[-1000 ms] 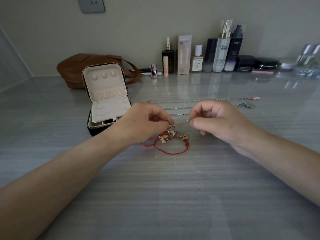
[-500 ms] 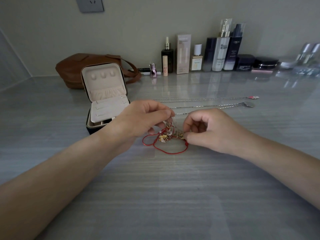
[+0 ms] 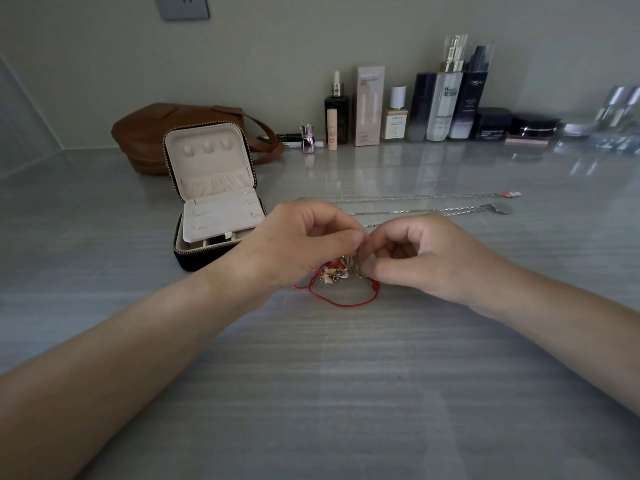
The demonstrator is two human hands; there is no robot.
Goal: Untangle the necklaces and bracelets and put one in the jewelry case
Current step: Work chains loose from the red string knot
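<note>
One tangle (image 3: 337, 273) between left grip (image 3: 304, 244), right grip (image 3: 422, 258)

Jewelry tangle (image 3: 332, 274) partly behind left hand (image 3: 298, 244), right hand (image 3: 427, 259); far-right bottles (image 3: 620, 107) blurred.

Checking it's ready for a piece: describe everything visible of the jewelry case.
The jewelry case is small, square, dark outside with a zipper rim, cream-lined. It stands open on the grey table before a brown bag: lid upright, three knobs above a gathered pocket; a slotted panel lies tilted over the base. No jewelry shows inside. The wrist of the left hand overlaps its front corner; contact cannot be told.
</note>
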